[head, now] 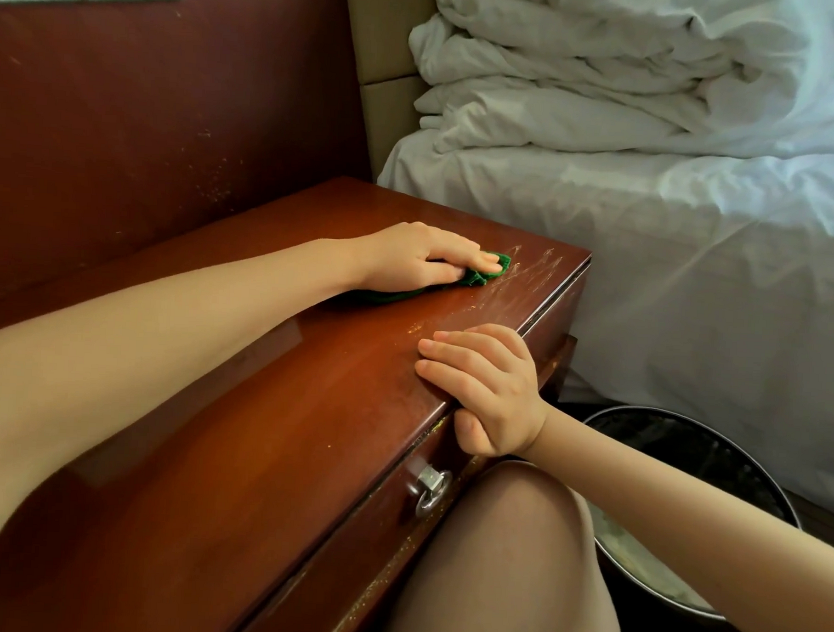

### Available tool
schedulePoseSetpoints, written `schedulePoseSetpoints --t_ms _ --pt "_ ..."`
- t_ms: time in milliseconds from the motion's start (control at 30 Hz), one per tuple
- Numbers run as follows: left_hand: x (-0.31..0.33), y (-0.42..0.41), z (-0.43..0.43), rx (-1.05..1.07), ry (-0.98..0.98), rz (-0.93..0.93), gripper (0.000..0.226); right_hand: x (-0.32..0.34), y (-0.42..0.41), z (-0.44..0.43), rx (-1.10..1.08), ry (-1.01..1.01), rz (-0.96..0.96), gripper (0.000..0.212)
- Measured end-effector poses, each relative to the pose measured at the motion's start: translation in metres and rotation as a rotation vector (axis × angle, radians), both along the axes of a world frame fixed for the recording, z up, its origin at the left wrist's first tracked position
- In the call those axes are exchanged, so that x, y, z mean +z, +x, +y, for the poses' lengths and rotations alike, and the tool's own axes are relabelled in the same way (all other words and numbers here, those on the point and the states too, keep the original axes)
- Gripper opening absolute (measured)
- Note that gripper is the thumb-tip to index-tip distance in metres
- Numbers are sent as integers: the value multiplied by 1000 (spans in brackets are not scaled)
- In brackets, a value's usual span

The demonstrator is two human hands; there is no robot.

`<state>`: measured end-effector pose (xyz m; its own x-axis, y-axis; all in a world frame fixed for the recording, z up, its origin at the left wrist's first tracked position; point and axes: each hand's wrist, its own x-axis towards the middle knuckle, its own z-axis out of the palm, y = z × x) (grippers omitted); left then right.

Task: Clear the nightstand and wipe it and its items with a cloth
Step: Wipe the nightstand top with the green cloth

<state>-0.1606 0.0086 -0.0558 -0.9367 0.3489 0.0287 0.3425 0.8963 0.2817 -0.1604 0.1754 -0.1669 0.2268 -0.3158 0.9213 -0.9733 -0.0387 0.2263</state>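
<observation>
The dark red-brown wooden nightstand (257, 428) fills the middle of the view, its top bare except for a green cloth (483, 276) near the far right corner. My left hand (422, 256) lies on the cloth and presses it onto the top, fingers stretched over it, so most of the cloth is hidden under the palm. Pale scratch-like streaks mark the wood just beyond the cloth. My right hand (488, 390) holds the nightstand's front edge, fingers on the top and thumb curled under the lip.
A drawer with a metal ring pull (429, 488) sits below the edge. A bed (648, 230) with a bunched white duvet (607, 71) stands right of the nightstand. A round metal bin (686, 461) is on the floor beside my knee (505, 558).
</observation>
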Motion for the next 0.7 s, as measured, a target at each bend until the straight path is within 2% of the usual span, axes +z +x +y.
schedulePoseSetpoints --t_ms 367,600,700 --pt "0 32 -3 -91 20 -49 41 4 1 5 -18 96 0 44" --pt "3 31 -36 242 -22 22 39 17 -5 18 24 356 8 40" --pt "1 44 -37 326 -29 40 39 22 -5 23 56 406 14 37"
